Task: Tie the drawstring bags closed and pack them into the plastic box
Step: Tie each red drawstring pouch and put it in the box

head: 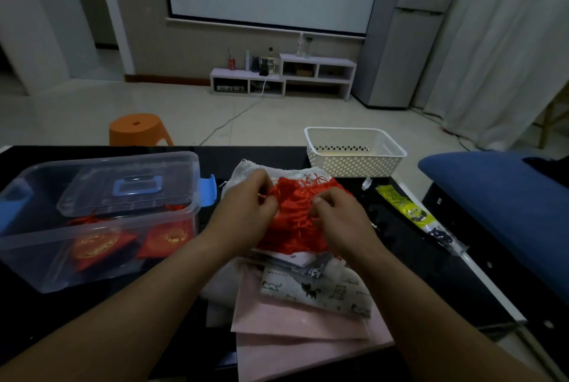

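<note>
A: Red cloth, bunched, just right of the plastic box (pixel 101 237): is this the bag in work?

B: Yes. The red drawstring bag (pixel 295 221) lies on a pile of other bags (pixel 301 314), on the black worktop (pixel 437 246). The left hand (pixel 246 215) and the right hand (pixel 341 221) both pinch it. The fingers (pixel 318 207) are curled on the cloth near its mouth. Which cord each one holds, I cannot tell.

A: So the step is the tying?

B: I judge so. The mouth looks gathered, but I see no knot. Two red bags (pixel 95 246) are already inside the box, and its lid (pixel 126 187) rests on top.

A: And next?

B: Pull the cords tight and knot them. Then the lid must come off before packing.
</note>
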